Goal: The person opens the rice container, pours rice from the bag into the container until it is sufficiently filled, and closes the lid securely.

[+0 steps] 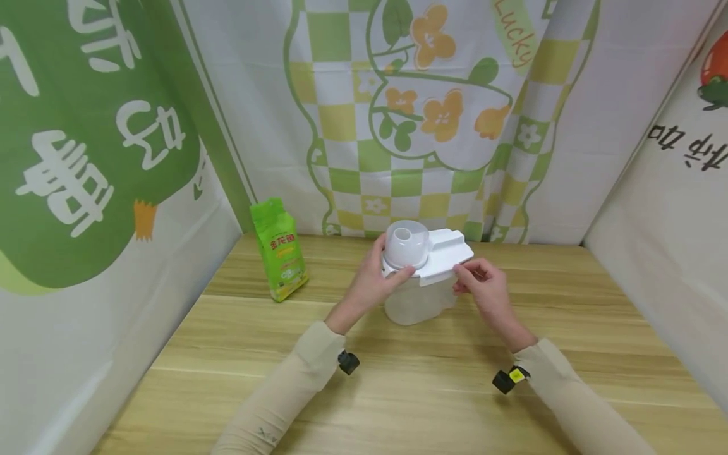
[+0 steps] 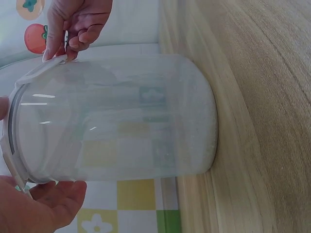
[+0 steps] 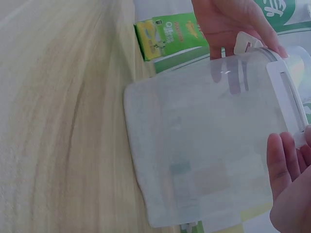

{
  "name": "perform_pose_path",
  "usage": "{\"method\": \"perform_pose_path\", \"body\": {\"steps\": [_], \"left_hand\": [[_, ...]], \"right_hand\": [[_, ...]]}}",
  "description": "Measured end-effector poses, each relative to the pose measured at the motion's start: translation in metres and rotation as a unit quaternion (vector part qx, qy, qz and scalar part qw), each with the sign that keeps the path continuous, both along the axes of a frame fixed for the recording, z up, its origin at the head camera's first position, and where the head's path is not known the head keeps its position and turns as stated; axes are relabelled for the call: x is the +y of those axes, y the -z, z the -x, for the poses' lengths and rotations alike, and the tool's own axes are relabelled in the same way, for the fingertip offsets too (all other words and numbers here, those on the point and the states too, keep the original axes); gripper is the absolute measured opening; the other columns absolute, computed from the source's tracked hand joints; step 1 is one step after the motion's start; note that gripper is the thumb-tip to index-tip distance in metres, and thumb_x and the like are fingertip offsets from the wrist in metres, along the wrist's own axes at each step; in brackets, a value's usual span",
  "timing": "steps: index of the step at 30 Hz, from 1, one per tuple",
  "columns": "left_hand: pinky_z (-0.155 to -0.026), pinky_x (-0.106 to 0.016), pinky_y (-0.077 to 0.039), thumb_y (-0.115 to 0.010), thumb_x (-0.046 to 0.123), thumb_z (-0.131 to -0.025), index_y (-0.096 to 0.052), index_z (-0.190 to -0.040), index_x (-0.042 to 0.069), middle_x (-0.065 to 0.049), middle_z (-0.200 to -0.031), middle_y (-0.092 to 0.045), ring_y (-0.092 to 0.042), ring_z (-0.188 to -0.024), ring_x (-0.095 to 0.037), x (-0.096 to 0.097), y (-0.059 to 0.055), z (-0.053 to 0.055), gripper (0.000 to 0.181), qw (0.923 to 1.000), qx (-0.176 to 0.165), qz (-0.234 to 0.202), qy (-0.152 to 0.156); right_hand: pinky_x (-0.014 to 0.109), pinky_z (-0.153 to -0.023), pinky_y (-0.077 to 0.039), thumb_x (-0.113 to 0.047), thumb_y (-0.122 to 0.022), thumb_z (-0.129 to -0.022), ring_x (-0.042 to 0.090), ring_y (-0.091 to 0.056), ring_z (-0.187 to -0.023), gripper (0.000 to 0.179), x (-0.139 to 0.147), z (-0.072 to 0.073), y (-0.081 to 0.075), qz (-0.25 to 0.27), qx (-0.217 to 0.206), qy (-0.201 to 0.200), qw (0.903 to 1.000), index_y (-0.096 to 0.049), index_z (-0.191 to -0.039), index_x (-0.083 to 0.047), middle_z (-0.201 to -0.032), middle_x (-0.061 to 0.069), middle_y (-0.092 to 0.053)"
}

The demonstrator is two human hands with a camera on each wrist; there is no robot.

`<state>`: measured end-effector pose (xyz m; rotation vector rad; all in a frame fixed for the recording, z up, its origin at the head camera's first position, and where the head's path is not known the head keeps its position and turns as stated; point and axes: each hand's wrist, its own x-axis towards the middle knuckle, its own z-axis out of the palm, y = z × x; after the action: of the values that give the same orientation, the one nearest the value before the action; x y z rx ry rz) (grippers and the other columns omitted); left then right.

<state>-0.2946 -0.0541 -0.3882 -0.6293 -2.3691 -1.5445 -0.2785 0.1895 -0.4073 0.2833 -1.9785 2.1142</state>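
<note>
A clear plastic storage container (image 1: pixel 418 304) with a white lid (image 1: pixel 446 258) stands upright on the table. On the lid's left part sits a clear dome-shaped cup (image 1: pixel 407 243). A white layer (image 2: pixel 201 121) shows in the container's bottom. My left hand (image 1: pixel 375 275) grips the left side at the lid's rim, thumb over the front edge and fingers around the far side. At the lid's right corner, my right hand (image 1: pixel 486 287) pinches the edge between thumb and fingers. A white side clip (image 3: pixel 247 43) stands out from the rim beside the left hand in the right wrist view.
A green and yellow bag (image 1: pixel 280 249) stands upright on the wooden table (image 1: pixel 398 392), left of the container. Behind the table hangs a checked, flowered curtain (image 1: pixel 341 126), and printed cloth walls rise on both sides.
</note>
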Motion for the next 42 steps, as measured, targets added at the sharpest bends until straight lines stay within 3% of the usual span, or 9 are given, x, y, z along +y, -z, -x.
{"method": "perform_pose_path", "body": {"steps": [7, 14, 19, 25, 42], "left_hand": [[-0.109, -0.045, -0.041, -0.076, 0.032, -0.085, -0.031, -0.149, 0.011, -0.012, -0.141, -0.049, -0.051, -0.127, -0.026, 0.001, 0.001, -0.001, 0.082, 0.9999, 0.008, -0.004, 0.006], [-0.109, -0.045, -0.042, -0.076, 0.031, -0.085, -0.031, -0.149, 0.013, -0.011, -0.141, -0.048, -0.05, -0.126, -0.026, 0.002, 0.001, 0.0, 0.08, 0.9999, 0.013, -0.005, 0.006], [-0.108, -0.046, -0.042, -0.076, 0.033, -0.086, -0.031, -0.149, 0.016, -0.009, -0.141, -0.048, -0.05, -0.126, -0.025, 0.002, 0.002, 0.0, 0.079, 0.9998, 0.012, -0.009, 0.009], [-0.109, -0.047, -0.041, -0.075, 0.035, -0.087, -0.029, -0.151, 0.017, -0.01, -0.144, -0.045, -0.048, -0.128, -0.026, 0.002, 0.003, -0.001, 0.081, 1.0, 0.003, -0.007, 0.007], [-0.112, -0.047, -0.039, -0.073, 0.035, -0.088, -0.023, -0.155, 0.02, -0.012, -0.149, -0.041, -0.046, -0.133, -0.028, 0.002, 0.003, -0.004, 0.085, 1.0, 0.004, 0.0, 0.004]], "right_hand": [[0.025, -0.062, -0.06, 0.001, -0.064, -0.092, 0.009, -0.065, -0.061, 0.007, -0.002, -0.001, 0.002, 0.03, 0.007, 0.0, 0.9995, -0.063, -0.088, -0.005, -0.079, 0.0, -0.065], [0.022, -0.055, -0.057, -0.002, -0.067, -0.091, 0.007, -0.06, -0.058, 0.011, -0.003, 0.0, 0.0, 0.006, 0.005, 0.018, 0.9998, -0.062, -0.085, -0.01, -0.074, -0.002, -0.062], [0.021, -0.053, -0.054, -0.008, -0.069, -0.091, 0.006, -0.056, -0.057, 0.012, -0.002, -0.002, -0.002, -0.018, 0.001, 0.029, 0.9994, -0.059, -0.088, -0.002, -0.072, -0.004, -0.059], [0.02, -0.052, -0.052, -0.01, -0.067, -0.092, 0.006, -0.054, -0.057, 0.013, -0.003, -0.003, -0.003, -0.038, -0.004, 0.038, 0.9985, -0.058, -0.088, -0.003, -0.07, -0.005, -0.058], [0.027, -0.051, -0.048, -0.018, -0.065, -0.095, 0.009, -0.05, -0.057, 0.016, 0.006, -0.001, -0.009, -0.099, -0.027, 0.007, 0.9947, -0.057, -0.088, -0.007, -0.065, -0.005, -0.052]]}}
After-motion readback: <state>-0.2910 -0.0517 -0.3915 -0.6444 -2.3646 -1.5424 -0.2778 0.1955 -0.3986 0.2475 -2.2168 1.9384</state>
